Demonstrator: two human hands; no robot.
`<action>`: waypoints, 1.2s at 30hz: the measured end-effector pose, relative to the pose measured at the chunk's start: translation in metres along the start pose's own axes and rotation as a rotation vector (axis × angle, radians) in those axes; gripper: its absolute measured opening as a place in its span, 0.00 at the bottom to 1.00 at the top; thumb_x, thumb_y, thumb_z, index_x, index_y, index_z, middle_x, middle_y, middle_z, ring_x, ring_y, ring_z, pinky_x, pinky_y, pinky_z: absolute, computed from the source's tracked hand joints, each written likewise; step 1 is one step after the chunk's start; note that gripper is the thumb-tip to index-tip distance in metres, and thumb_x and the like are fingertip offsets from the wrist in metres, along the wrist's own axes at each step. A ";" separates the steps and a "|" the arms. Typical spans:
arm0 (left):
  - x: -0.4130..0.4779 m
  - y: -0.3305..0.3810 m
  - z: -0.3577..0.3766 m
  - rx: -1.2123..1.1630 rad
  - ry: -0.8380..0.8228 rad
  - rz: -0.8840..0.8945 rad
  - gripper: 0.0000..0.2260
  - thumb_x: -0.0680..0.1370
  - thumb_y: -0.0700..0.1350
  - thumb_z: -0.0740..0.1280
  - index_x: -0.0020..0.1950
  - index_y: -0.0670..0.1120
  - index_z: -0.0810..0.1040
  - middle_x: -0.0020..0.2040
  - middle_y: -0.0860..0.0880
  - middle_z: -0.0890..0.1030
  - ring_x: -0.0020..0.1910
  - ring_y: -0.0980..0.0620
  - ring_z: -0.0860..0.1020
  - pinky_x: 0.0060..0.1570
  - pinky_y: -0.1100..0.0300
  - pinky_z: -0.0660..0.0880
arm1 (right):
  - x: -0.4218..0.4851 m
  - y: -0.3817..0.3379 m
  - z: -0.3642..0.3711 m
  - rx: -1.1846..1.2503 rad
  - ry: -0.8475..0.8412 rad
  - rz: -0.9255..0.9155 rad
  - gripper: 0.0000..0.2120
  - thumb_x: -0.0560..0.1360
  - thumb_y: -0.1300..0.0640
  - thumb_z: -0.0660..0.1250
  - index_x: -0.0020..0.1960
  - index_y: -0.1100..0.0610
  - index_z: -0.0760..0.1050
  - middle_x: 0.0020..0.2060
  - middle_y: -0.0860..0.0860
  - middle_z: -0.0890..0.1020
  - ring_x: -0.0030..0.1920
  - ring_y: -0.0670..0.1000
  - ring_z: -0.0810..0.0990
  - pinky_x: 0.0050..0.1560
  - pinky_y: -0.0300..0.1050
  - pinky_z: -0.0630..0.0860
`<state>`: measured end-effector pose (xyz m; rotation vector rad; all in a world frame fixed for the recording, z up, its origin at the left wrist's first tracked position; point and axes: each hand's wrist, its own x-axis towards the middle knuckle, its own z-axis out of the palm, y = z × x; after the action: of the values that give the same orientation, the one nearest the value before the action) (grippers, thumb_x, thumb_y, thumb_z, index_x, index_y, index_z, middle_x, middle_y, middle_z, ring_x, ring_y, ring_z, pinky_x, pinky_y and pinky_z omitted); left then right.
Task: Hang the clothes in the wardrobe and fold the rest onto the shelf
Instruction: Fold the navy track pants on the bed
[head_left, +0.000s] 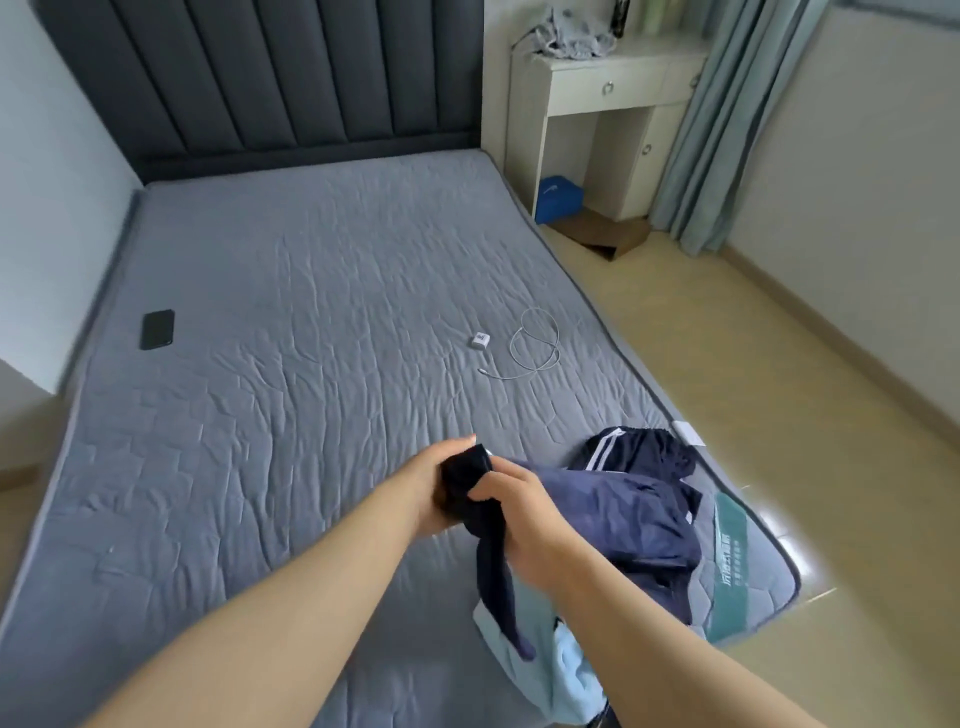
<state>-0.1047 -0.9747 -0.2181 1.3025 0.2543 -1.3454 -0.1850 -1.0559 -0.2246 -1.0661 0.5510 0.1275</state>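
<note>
Navy garment (466, 475), dark and narrow, sits bunched between both hands just below the middle of the frame, over the near right part of the grey quilted mattress (291, 322). I have the left hand (435, 493) gripping its upper end from the left, fingers curled into the cloth. The right hand (525, 512) is clamped on it from the right. The 2 hands are nearly together, with only the wad of fabric between them.

From that wad the garment's long axis runs down toward the lower edge of the frame. Its loose tail trails across a light blue piece (563, 670).

The rest of the clothes lie in 1 pile to the right of the right hand, at the lower right corner of the mattress: a blue-violet garment (628, 519), with a striped navy piece (636, 451) just beyond it. So the right hand is the nearer one to that pile, while the left has bare mattress on its side for spreading.

I judge this a sorting step. No wardrobe or shelf shows, so any carry means turning away.

Mid-frame lie a charger plug (480, 340) and its cable (535, 345), well apart from a phone (157, 329) at the left.
</note>
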 end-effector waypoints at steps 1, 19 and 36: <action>-0.004 -0.002 -0.003 -0.025 -0.026 0.055 0.17 0.82 0.43 0.51 0.59 0.44 0.79 0.25 0.47 0.78 0.27 0.53 0.76 0.25 0.68 0.72 | -0.002 0.003 -0.001 0.065 -0.054 0.019 0.09 0.73 0.68 0.59 0.44 0.60 0.77 0.41 0.57 0.80 0.41 0.54 0.79 0.45 0.48 0.74; -0.078 0.078 -0.017 -0.219 0.115 0.497 0.12 0.70 0.34 0.51 0.39 0.43 0.74 0.31 0.44 0.77 0.31 0.46 0.75 0.36 0.61 0.71 | 0.028 -0.025 -0.032 -0.765 0.683 -0.211 0.07 0.72 0.65 0.59 0.45 0.55 0.71 0.43 0.56 0.79 0.42 0.56 0.73 0.41 0.46 0.69; -0.044 0.053 -0.039 0.894 0.388 0.662 0.03 0.77 0.40 0.63 0.46 0.48 0.74 0.45 0.50 0.79 0.48 0.54 0.78 0.45 0.67 0.73 | -0.015 -0.097 0.073 -0.265 -0.063 -0.567 0.19 0.73 0.70 0.61 0.33 0.50 0.77 0.29 0.47 0.80 0.32 0.46 0.78 0.33 0.39 0.74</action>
<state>-0.0561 -0.9351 -0.1695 2.1412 -0.5532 -0.6054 -0.1367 -1.0386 -0.1136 -1.4343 0.1601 -0.2705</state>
